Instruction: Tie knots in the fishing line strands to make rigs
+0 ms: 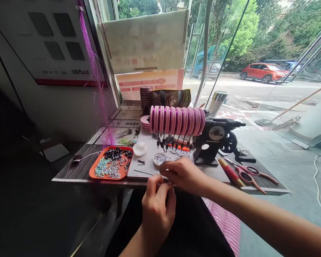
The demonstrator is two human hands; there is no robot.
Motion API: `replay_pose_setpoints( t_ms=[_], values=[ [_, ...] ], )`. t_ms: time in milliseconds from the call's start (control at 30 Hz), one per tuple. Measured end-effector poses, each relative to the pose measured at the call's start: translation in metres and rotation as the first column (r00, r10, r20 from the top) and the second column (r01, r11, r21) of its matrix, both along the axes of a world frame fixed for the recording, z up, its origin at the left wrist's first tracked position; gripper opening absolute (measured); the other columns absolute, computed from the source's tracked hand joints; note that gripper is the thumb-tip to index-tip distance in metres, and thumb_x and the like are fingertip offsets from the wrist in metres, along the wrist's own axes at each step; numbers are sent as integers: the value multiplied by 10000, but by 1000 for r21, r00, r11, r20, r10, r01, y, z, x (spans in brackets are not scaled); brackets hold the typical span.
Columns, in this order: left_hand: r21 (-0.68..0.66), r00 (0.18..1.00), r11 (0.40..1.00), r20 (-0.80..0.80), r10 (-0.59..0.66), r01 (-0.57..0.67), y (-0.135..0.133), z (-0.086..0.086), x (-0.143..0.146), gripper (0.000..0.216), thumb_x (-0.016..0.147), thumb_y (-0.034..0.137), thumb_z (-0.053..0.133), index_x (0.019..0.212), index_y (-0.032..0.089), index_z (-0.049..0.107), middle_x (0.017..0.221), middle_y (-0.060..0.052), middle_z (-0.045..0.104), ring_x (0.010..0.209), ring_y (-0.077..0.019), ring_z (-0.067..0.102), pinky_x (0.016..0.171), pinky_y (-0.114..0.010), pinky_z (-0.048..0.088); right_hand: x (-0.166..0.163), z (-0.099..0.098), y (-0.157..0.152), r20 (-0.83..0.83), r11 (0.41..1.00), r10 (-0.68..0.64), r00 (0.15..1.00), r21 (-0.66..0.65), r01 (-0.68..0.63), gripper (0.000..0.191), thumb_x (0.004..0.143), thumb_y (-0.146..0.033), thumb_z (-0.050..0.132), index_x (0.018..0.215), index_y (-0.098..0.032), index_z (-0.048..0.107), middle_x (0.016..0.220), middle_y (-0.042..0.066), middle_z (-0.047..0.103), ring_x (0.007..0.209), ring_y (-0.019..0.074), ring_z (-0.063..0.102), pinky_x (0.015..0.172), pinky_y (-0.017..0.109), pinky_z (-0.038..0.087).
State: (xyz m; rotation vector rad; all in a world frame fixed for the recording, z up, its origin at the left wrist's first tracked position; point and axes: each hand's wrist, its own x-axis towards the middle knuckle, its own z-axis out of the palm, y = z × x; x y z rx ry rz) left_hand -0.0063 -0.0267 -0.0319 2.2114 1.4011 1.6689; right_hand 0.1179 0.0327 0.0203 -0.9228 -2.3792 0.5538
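1. Both hands meet at the near edge of the surface [77, 171], just in front of the small dish of silvery beads [159, 158].
2. The left hand [157, 207] is pinched narrow, thumb and fingers closed on something very small; the piece itself is too tiny to make out.
3. The right hand [183, 175] reaches in from the right, fingers curled down and nipped together against the left fingertips, apparently on the same fine piece or a thread.
4. My read: whatever is pinched is feather-light, thin and slippery, easy to drop, so a fingertip pinch right at its end suits it better than a full grip.
5. Behind the dish stands a row of pink spools [177, 120], with small dark and orange bits hanging under them.
6. Left of the dish, an orange tray [111, 163] holds dark, teal and silvery small parts; a white lid [139, 149] sits between tray and dish.
7. Right of the spools is a black winding machine [216, 139] with a round dial; its face is too small to read.
8. Right of the dish lie red-handled scissors [253, 175].
9. Writing: "2025" shows on a dark plate [127, 123] behind the tray; the wall sign and the banner are blurred.
10. Magenta strands [95, 71] hang above the tray.
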Motion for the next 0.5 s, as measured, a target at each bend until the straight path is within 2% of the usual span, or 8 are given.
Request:
replay_pose_setpoints(
  t_ms=[100,300,400,467,500],
  values=[
    [171,990,985,-140,1,23,4,0,-1,163,777,32,530,863,132,626,863,-78,584,745,-152,621,707,-233,508,-2,6,4,-8,997,-23,1000,-76,22,162,780,-60,534,671,-145,618,556,-35,559,510,75,464,524,169,333],
    [240,980,968,-195,-22,69,9,3,-3,179,759,1,538,856,126,622,822,-99,692,748,-169,664,713,-227,505,-2,5,12,-24,988,-47,999,-149,43,139,737,-53,580,664,-144,656,511,-53,544,498,74,481,511,167,327],
    [181,985,980,-162,-55,84,9,1,-4,203,752,12,538,859,148,644,843,-95,710,730,-175,667,653,-228,499,-2,3,14,-42,987,-62,997,-149,55,132,735,-55,586,660,-141,652,522,-48,548,509,78,486,514,170,333],
    [32,993,994,-45,-105,106,8,1,-3,188,746,38,543,804,173,661,820,-71,706,626,-151,633,559,-223,467,-1,2,10,-57,989,-76,995,-134,68,131,746,-56,571,674,-136,645,532,-36,551,512,87,483,512,182,336],
    [-82,991,989,64,-120,125,8,1,-3,163,741,60,556,751,181,664,777,-53,694,560,-130,592,515,-219,438,1,1,6,-61,989,-84,995,-125,76,123,760,-65,559,707,-135,645,548,-25,558,523,96,486,519,192,344]
  ],
)
